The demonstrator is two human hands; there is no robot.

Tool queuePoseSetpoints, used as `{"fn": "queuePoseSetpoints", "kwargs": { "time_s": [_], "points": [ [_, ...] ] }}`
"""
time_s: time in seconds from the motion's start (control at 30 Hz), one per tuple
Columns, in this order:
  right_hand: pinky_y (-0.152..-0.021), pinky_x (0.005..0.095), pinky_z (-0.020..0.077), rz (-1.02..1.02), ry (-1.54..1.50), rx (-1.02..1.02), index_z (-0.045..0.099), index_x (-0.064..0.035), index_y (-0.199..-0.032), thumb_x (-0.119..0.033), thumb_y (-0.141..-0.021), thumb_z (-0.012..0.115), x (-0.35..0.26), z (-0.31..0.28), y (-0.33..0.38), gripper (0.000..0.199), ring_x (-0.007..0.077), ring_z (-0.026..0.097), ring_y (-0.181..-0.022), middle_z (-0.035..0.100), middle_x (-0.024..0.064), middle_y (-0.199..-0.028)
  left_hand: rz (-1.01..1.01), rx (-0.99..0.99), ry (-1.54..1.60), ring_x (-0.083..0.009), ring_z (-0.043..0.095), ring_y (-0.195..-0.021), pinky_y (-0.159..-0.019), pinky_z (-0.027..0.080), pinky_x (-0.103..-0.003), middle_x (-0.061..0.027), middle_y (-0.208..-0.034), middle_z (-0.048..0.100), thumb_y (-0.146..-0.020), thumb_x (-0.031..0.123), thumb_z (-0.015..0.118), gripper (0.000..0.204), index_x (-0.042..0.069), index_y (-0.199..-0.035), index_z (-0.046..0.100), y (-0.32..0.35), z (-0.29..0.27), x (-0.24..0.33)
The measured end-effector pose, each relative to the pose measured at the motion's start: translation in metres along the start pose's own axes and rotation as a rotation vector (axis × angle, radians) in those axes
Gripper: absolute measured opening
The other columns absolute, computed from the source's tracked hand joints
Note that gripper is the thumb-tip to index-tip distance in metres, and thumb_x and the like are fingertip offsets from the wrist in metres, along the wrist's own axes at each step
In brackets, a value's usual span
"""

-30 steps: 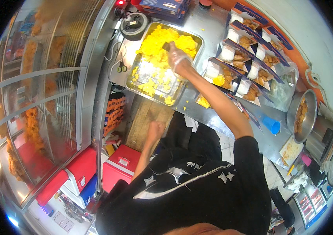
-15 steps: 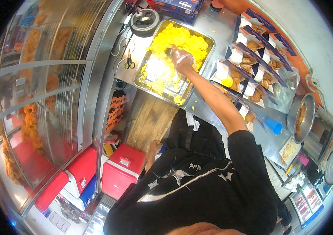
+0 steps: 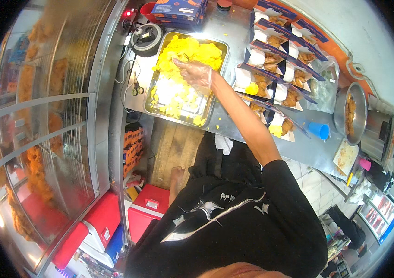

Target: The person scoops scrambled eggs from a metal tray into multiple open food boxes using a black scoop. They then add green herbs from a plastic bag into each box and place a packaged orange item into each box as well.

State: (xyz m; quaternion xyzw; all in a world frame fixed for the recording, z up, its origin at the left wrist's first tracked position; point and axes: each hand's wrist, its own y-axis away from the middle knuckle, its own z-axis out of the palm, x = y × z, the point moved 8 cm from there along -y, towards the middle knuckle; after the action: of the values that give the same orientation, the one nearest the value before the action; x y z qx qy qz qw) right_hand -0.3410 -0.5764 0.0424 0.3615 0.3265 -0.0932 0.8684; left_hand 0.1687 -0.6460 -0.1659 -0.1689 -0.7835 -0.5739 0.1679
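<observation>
My right hand (image 3: 194, 74), in a clear plastic glove, is over a rectangular metal tray (image 3: 148, 99) of crumbly yellow food (image 3: 201, 53) that looks like rice. Its fingers curl down at the heap, and a small dark curved edge shows beside them; what they hold is hidden. The yellow food is piled at the tray's far side, and thinner scraps lie over the shiny bottom nearer me. Low beside my body hangs my bare left hand (image 3: 177, 175), its fingers too small and hidden to read. It is apart from the counter.
Right of the tray stand several open boxes (image 3: 271, 60) with fried pieces and white wrapped portions, some with yellow food. Beyond them are a blue cup (image 3: 318, 130) and a metal bowl (image 3: 352, 111). Scissors (image 3: 137, 85) lie left; a glass display case (image 3: 58, 116) borders that side.
The view has shifted, moving the counter leftward in the picture. My gloved right hand has moved a little within the tray, its fingers now pointing more to the left. My left hand still hangs low.
</observation>
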Motion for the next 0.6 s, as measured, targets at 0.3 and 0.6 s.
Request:
{"fn": "queuePoseSetpoints", "kwargs": {
  "time_s": [0.3,0.6],
  "points": [
    [-0.045,0.0218,0.0267,-0.094,-0.179,-0.062,0.054,-0.0191,-0.090,-0.067,-0.081,0.063,-0.021,-0.004,0.106,0.050,0.0045,0.032,-0.049,0.033,-0.0081,-0.058,-0.076,-0.045,0.017,-0.0090,0.040,-0.056,-0.049,0.033,-0.034,0.0005,-0.055,0.039,-0.083,0.009,0.063,0.033,0.006,-0.058,0.042,0.020,0.028,0.015],
    [-0.084,0.0344,0.0471,-0.115,0.044,0.347,0.059,-0.0143,-0.126,-0.062,-0.080,0.066,-0.019,-0.163,0.321,0.067,0.0170,0.057,-0.098,0.063,0.0066,-0.112,-0.024,-0.114,-0.081,-0.0089,0.042,-0.059,-0.051,0.035,-0.033,0.0011,-0.059,0.043,-0.087,0.011,0.062,0.029,0.004,-0.064,0.046,0.017,0.051,0.039]
  ]
}}
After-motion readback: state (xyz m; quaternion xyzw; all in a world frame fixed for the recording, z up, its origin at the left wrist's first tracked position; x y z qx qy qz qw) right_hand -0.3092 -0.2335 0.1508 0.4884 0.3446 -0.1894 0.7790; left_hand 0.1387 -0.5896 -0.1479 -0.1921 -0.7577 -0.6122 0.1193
